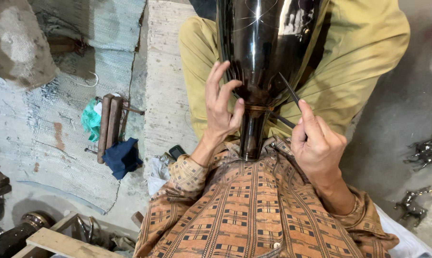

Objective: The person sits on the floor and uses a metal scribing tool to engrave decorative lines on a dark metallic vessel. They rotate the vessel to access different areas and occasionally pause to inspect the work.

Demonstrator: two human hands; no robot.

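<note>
A glossy black vase (pixel 259 52) lies along the person's lap, its narrow neck toward the chest. The left hand (pixel 220 107) rests spread against the neck, fingers loose. The right hand (pixel 316 143) pinches 1 thin dark tool (pixel 290 91), apparently a graver, tip on the vase. Blue cloth (pixel 122 157) lies well apart.
</note>
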